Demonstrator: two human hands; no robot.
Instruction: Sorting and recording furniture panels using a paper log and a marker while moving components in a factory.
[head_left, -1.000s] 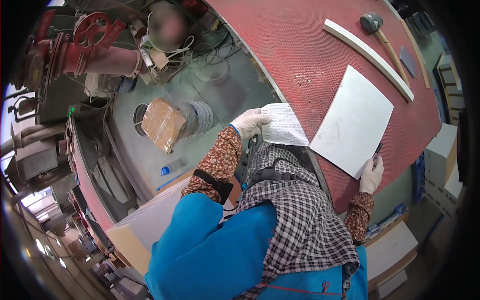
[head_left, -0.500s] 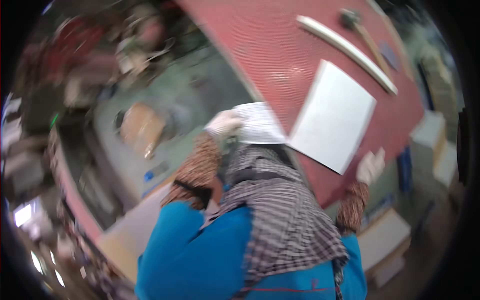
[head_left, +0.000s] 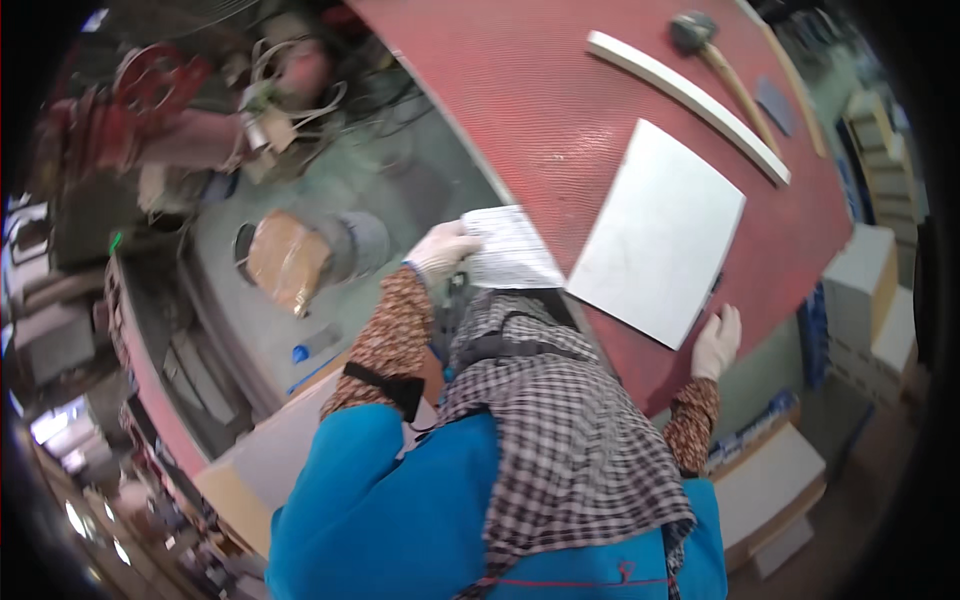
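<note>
My left hand (head_left: 443,250), in a white glove, pinches the left edge of a white sheet of printed paper (head_left: 512,247). The paper hangs over the near left edge of a red ribbed table (head_left: 500,75). My right hand (head_left: 716,343), also gloved, is at the table's near right edge with its fingers stretched out and nothing seen in them. Just beyond its fingertips a small dark slim thing (head_left: 716,283) lies against a white rectangular panel (head_left: 660,230). The panel rests flat on the table, between my two hands.
Past the panel lie a long white strip (head_left: 690,105), a mallet (head_left: 735,75) with a wooden handle and a grey flat piece (head_left: 774,106). Stacked white boards (head_left: 770,480) stand low at the right. A taped brown bundle (head_left: 287,258) is on the floor at the left.
My right hand has moved slightly left and down, closer to the panel's lower corner. My left hand still holds the paper in nearly the same place. The view has become sharper.
</note>
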